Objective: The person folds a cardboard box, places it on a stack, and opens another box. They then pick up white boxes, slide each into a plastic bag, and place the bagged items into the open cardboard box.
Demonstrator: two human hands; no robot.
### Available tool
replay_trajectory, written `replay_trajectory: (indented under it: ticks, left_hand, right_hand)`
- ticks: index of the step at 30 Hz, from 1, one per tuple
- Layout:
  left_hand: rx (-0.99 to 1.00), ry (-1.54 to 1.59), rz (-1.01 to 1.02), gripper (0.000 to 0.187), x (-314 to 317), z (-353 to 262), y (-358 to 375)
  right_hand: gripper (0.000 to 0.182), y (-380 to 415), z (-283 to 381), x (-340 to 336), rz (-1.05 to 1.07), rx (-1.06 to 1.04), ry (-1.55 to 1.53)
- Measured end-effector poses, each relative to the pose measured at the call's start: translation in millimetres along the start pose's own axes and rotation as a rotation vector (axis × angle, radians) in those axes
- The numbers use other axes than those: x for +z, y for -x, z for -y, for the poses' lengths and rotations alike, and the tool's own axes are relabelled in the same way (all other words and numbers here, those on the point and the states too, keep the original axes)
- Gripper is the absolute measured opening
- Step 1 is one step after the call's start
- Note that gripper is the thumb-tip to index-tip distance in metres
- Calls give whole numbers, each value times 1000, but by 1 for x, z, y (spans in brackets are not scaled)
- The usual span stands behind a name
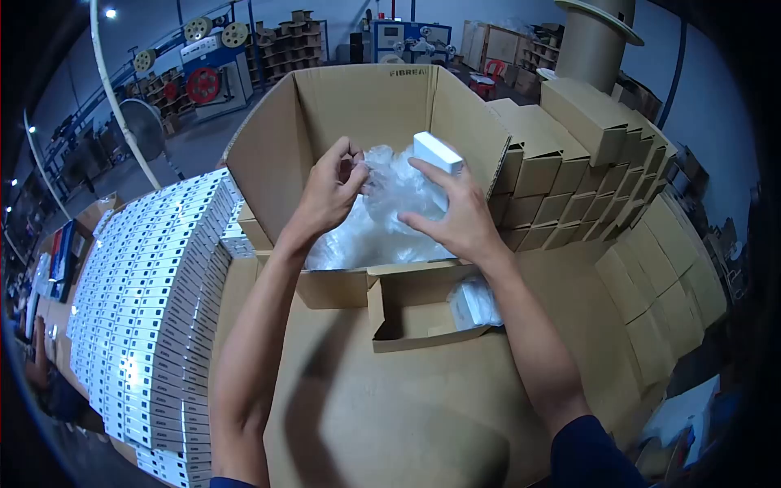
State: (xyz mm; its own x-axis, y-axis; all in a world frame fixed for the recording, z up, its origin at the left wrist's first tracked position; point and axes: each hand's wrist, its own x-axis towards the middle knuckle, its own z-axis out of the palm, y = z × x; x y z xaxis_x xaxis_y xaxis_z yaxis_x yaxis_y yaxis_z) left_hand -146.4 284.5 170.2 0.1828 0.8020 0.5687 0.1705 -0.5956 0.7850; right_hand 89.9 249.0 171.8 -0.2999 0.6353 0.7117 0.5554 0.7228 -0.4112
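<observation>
My left hand (332, 185) is over the large open carton (350, 93), its fingers pinched on a clear plastic bag (386, 183). To the right, my right hand (460, 207) has thumb and index finger spread, with a white box (438, 152) upright behind the index finger; the other fingers are hidden behind it. More clear bags (358, 236) fill the bottom of the carton. In front of it stands a small open cardboard box (423, 336), where a bagged white box (474, 305) lies at the right end, partly behind my right forearm.
Stacked white boxes (154, 301) form a long block on the left. Brown cartons (569, 154) are piled at the right behind the table, with more (651, 285) along its right edge. A large spool (594, 41) stands at the back right. A person's arm shows at far left.
</observation>
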Motion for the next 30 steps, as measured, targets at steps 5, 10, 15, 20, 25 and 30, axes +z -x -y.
replay_trajectory:
  ticks: [5,10,15,20,25,30]
  left_hand:
    - [20,-182,-177,14,6,-17,-1]
    - [-83,-167,-426,14,13,-7,-9]
    - [-68,-288,-459,28,2,15,-14]
    - [60,-395,-600,55,7,31,-9]
    - [-395,-14,-218,75,34,16,9]
    - [-377,-587,-62,73,17,59,2]
  right_hand:
    - [33,-19,-5,16,28,58,-85]
    - [26,-15,-25,40,-55,130,-5]
    - [32,-20,-44,52,-36,328,64]
    - [26,-33,-59,71,-201,513,-155]
    - [28,-35,-39,72,-229,621,-207]
    - [29,-38,-50,76,-392,661,-361]
